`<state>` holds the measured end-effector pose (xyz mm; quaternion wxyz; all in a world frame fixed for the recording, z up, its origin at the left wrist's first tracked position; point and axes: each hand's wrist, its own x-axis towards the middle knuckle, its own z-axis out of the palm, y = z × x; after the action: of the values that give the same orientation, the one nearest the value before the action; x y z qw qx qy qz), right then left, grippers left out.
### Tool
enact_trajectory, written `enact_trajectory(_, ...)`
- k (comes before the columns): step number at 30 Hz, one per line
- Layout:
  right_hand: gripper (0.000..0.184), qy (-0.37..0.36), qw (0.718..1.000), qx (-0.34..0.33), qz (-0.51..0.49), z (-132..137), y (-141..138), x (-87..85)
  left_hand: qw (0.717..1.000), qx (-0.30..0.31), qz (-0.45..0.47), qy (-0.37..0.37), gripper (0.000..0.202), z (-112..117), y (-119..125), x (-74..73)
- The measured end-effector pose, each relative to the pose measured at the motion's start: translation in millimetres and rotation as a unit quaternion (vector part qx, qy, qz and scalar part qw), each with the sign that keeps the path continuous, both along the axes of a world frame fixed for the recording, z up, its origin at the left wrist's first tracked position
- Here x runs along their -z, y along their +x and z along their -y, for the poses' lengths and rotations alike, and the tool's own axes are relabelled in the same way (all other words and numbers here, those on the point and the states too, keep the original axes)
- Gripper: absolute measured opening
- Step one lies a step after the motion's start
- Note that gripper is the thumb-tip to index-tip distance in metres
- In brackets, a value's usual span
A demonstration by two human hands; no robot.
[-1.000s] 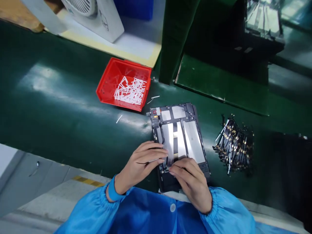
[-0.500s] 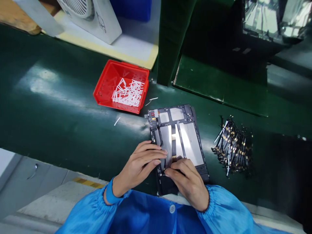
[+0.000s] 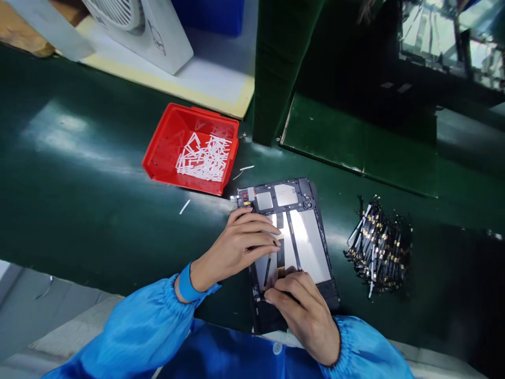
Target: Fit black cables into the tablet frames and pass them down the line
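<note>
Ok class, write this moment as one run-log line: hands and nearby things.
left hand: on tablet frame | right hand: on its lower part | nearby: red plastic bin, bundled flex cables

Left hand (image 3: 236, 245) slid further across tablet frame (image 3: 310, 239); wrist raised

tablet back (image 3: 310, 245): glossy metal | bin (image 3: 158, 152): matt plastic | sleeve (image 3: 138, 326): smooth cloth
</note>
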<state>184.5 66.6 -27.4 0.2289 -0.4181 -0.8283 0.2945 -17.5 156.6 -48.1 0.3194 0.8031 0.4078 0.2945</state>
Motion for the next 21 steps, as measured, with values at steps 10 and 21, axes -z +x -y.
enact_trajectory(10, 0.013, -0.022, 1.000, 0.001, -0.003, 1.5, 1.1, 3.6, 0.999, -0.003, 0.015, -0.041, 0.006, -0.2, -1.6, -4.3)
enact_trajectory(21, 0.013, -0.013, 1.000, -0.002, -0.004, 2.9, 1.7, 4.4, 0.999, -0.005, 0.011, -0.031, 0.003, -0.6, -0.8, -2.9)
